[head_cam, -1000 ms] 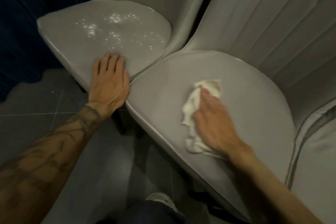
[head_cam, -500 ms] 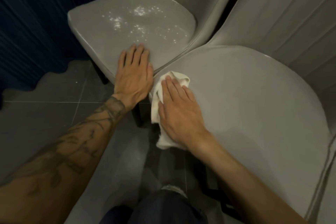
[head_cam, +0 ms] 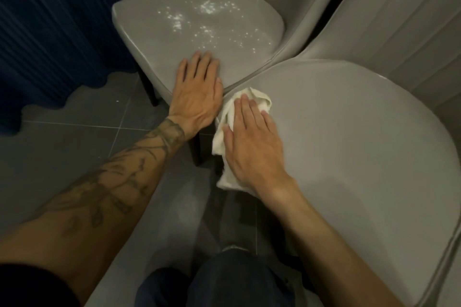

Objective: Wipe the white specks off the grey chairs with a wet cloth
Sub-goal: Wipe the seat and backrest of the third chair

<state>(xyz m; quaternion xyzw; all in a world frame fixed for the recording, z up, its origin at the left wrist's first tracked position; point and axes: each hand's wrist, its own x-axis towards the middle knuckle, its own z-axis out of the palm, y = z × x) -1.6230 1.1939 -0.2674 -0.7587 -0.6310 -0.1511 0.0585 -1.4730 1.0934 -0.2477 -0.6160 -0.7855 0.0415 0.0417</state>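
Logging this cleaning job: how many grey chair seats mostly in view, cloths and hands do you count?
Grey chair seats: 2, the speckled seat and the plain seat
White cloth: 1
Hands: 2, the left hand and the right hand
Total: 5

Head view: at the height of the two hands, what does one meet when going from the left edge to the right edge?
blue curtain → left hand → white cloth → right chair seat
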